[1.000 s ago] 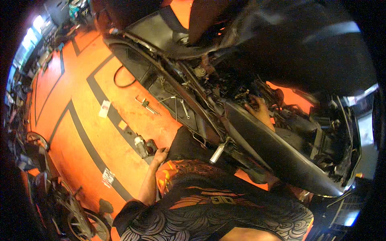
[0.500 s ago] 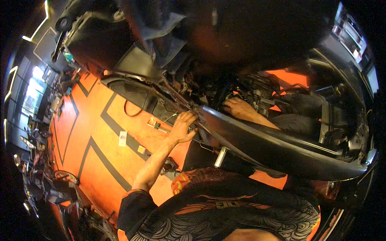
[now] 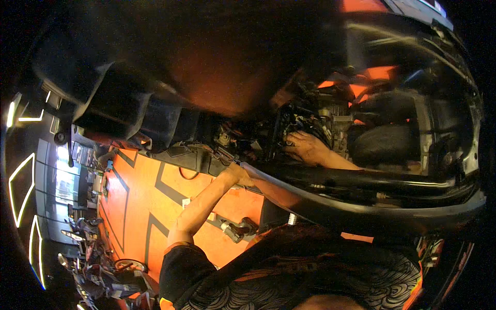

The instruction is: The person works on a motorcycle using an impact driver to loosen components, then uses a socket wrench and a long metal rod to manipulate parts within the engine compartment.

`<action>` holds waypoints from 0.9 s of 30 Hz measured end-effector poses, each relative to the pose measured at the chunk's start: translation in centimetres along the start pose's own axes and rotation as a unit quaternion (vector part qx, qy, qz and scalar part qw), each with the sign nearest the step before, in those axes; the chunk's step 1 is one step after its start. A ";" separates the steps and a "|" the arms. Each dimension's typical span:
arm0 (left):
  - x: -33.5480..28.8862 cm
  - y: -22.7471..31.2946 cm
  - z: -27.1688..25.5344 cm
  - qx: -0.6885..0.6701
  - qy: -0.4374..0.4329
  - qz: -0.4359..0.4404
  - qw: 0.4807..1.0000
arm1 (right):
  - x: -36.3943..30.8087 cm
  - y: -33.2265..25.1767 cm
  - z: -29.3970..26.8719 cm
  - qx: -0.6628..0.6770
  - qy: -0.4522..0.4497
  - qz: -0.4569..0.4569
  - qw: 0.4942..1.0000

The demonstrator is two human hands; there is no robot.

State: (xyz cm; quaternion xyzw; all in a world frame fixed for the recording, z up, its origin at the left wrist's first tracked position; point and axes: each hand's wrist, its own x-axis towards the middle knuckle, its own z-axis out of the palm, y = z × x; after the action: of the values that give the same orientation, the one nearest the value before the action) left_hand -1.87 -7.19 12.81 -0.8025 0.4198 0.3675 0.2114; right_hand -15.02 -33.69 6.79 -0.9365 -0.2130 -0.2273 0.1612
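My left hand [image 3: 238, 174] grips the edge of a long black body panel [image 3: 274, 187] on what looks like a scooter or motorcycle. Its thumb side shows, while most of the fingers are hidden over the edge. Beyond that panel my right hand [image 3: 308, 148] reaches into the opening, beside cables and engine parts [image 3: 336, 116]. The right fingers are bent down among dark parts; whatever they hold is too dark to make out. A rounded black part [image 3: 385, 145], perhaps a tyre, lies to the right of that hand.
A large dark, blurred shape [image 3: 217, 67] hangs over the upper middle. On the orange floor [image 3: 139, 196] at left lies a cordless power tool [image 3: 237, 229]. Several motorcycles [image 3: 108, 279] stand at the lower left. A ribbed silver cylinder [image 3: 292, 219] sits close to my shirt.
The view has shifted, and the dark overhead shape covers more of it. My left hand's fingers have gone out of sight over the panel edge. My right hand stays among the engine parts.
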 end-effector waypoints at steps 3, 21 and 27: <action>0.4 0.4 0.1 0.006 -0.011 -0.016 1.000 | 0.3 -0.7 -1.1 0.005 -0.027 0.014 1.000; 1.4 2.3 -2.3 0.009 0.031 -0.051 0.998 | 0.6 0.0 0.3 0.082 0.060 0.023 0.995; 1.1 2.7 -2.7 0.000 0.037 -0.053 0.998 | 0.4 0.3 0.8 0.112 0.108 0.019 0.988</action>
State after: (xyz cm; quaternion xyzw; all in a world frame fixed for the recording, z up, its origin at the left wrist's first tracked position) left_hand -2.55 -10.98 13.57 -0.8366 0.3843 0.3259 0.2150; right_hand -14.31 -33.55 6.27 -0.8861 -0.2007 -0.2989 0.2918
